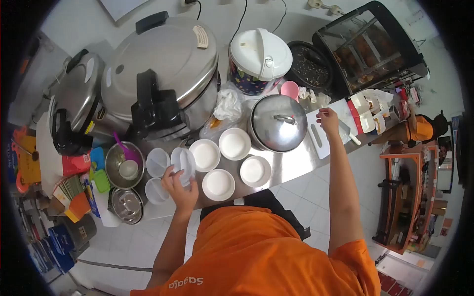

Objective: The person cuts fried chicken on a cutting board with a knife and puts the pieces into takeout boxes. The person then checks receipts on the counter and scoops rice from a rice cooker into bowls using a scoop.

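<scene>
My left hand [180, 191] grips the near edge of a clear plastic divided container [182, 162], its fingers bent around the rim. Two more clear divided containers, one behind [158, 163] and one in front [157, 191], stand just left of it. Several round white bowls [218, 185] are grouped to the right on the steel counter. Over the white cutting board [320, 134] hangs my right hand [328, 121], fingers loosely bent and apart, with nothing visible in them. A knife with a white handle [354, 139] lies on the board beside my right wrist.
Large rice cookers [163, 64] line the back, beside a patterned white-lidded cooker [260, 54]. A lidded steel pot [279, 123] stands between bowls and board. Metal bowls [125, 165] sit left. A glass display case [370, 47] is at back right; another person [422, 129] is farther right.
</scene>
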Tool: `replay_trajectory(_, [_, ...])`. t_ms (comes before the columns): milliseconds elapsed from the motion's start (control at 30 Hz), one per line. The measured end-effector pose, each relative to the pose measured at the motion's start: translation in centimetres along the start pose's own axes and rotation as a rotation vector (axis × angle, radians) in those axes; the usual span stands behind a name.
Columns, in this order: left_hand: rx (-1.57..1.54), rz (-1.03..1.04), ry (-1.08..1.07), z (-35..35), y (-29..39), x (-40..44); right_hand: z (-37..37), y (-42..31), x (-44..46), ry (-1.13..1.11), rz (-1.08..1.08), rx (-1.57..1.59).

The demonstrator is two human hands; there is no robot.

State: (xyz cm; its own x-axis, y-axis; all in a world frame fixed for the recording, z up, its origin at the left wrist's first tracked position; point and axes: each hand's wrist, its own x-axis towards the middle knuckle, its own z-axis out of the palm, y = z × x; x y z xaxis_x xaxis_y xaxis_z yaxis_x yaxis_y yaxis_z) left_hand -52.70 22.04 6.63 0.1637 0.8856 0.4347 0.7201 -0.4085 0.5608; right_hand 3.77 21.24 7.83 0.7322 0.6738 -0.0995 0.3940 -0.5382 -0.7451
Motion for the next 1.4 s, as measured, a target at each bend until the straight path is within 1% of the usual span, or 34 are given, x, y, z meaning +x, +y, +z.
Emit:
replay_trajectory(67, [-0.182, 0.071, -0.006, 1.1, 3.8, 4.0, 1.3, 2.8, 4.0, -0.164, -0.005, -0.198])
replay_trajectory(100, [-0.393, 0.033, -0.063, 3.0, 5.0, 5.7, 2.1, 4.1, 5.6, -0.229, -0.056, -0.324])
replay_trajectory(133, [-0.476, 0.012, -0.11, 4.4, 7.4, 7.9, 3.2, 5.0, 7.0, -0.248, -0.152, -0.381])
replay_trajectory(167, [-0.525, 0.052, -0.129, 5.7, 10.1, 10.6, 4.3, 5.6, 8.0, -0.268, -0.247, -0.436])
replay_trajectory(200, [-0.716, 0.019, -0.1, 8.6, 12.1, 12.9, 5.4, 5.7, 8.8, -0.24, -0.243, -0.443])
replay_trajectory(233, [-0.598, 0.138, -0.045, 10.4, 14.5, 16.1, 6.9, 5.3, 9.4, -0.215, -0.242, -0.449])
replay_trajectory(267, [-0.621, 0.139, -0.077, 13.2, 16.3, 19.0, 7.3, 3.7, 9.2, -0.223, -0.256, -0.479])
replay_trajectory(300, [-0.525, 0.155, -0.028, 16.2, 17.8, 21.9, 8.1, 2.3, 9.3, -0.231, -0.231, -0.469])
replay_trajectory(333, [-0.428, 0.168, 0.019, 18.8, 18.9, 24.2, 8.6, 2.1, 9.5, -0.227, -0.273, -0.476])
replay_trajectory(367, [-0.328, 0.068, -0.063, 20.5, 20.0, 25.8, 8.9, 2.0, 9.8, -0.218, -0.315, -0.481])
replay_trajectory(433, [-0.132, -0.126, -0.217, 23.7, 21.7, 28.8, 9.8, 3.0, 10.8, -0.253, -0.284, -0.507])
replay_trajectory(467, [-0.077, -0.228, -0.233, 25.8, 21.4, 29.7, 9.6, 2.9, 10.9, -0.325, -0.295, -0.556])
replay_trajectory(567, [-0.131, -0.328, -0.28, 26.7, 21.3, 31.4, 9.2, 3.0, 11.5, -0.383, -0.271, -0.548])
replay_trajectory(667, [-0.15, -0.282, -0.174, 27.0, 20.8, 31.8, 8.6, 4.8, 12.2, -0.345, -0.313, -0.404])
replay_trajectory(700, [-0.158, -0.301, -0.155, 26.3, 21.6, 32.8, 8.0, 4.7, 12.7, -0.333, -0.327, -0.366])
replay_trajectory(733, [-0.167, -0.32, -0.135, 25.6, 22.4, 33.8, 7.3, 5.1, 13.6, -0.411, -0.32, -0.338])
replay_trajectory(800, [-0.068, -0.388, -0.193, 21.8, 26.7, 39.2, 3.3, 3.6, 13.8, -0.445, -0.275, -0.191])
replay_trajectory(833, [-0.021, -0.433, -0.221, 21.1, 27.3, 42.1, 2.8, 6.0, 15.0, -0.496, -0.288, -0.097])
replay_trajectory(867, [-0.06, -0.366, -0.223, 21.6, 26.6, 46.1, 0.5, 5.1, 15.0, -0.551, -0.256, 0.053])
replay_trajectory(900, [-0.102, -0.295, -0.222, 22.0, 25.9, 49.9, -3.1, 0.0, 14.0, -0.618, -0.15, 0.153])
replay_trajectory(933, [-0.133, -0.301, -0.34, 20.5, 28.1, 52.1, -4.6, -2.2, 14.3, -0.645, -0.09, 0.21])
replay_trajectory(967, [-0.167, -0.307, -0.46, 19.1, 30.6, 54.0, -5.4, -3.4, 15.1, -0.638, -0.161, 0.151])
replay_trajectory(1033, [-0.152, -0.279, -0.454, 21.7, 29.2, 58.3, -6.4, -7.7, 16.6, -0.6, -0.4, 0.048])
replay_trajectory(1133, [-0.192, -0.127, -0.171, 21.5, 30.4, 57.3, -2.6, -11.5, 19.8, -0.289, -0.905, -0.214])
replay_trajectory(1200, [-0.353, -0.038, -0.008, 21.4, 29.4, 53.9, -0.5, -15.1, 20.5, -0.184, -0.927, -0.486])
replay_trajectory(1233, [-0.43, 0.009, 0.072, 21.5, 28.5, 51.5, 0.7, -16.4, 21.0, -0.17, -0.949, -0.538])
replay_trajectory(1300, [-0.361, -0.012, 0.141, 22.4, 24.3, 45.2, 3.2, -18.3, 22.0, -0.132, -0.985, -0.64])
replay_trajectory(1333, [-0.408, -0.052, 0.173, 22.3, 22.7, 40.7, 4.3, -18.8, 22.5, -0.131, -1.019, -0.67])
replay_trajectory(1367, [-0.407, -0.26, 0.201, 23.0, 20.5, 37.2, 5.4, -19.1, 22.8, -0.132, -1.052, -0.702])
replay_trajectory(1400, [-0.389, -0.402, 0.232, 23.3, 19.6, 33.9, 6.1, -19.4, 22.9, -0.133, -1.086, -0.735])
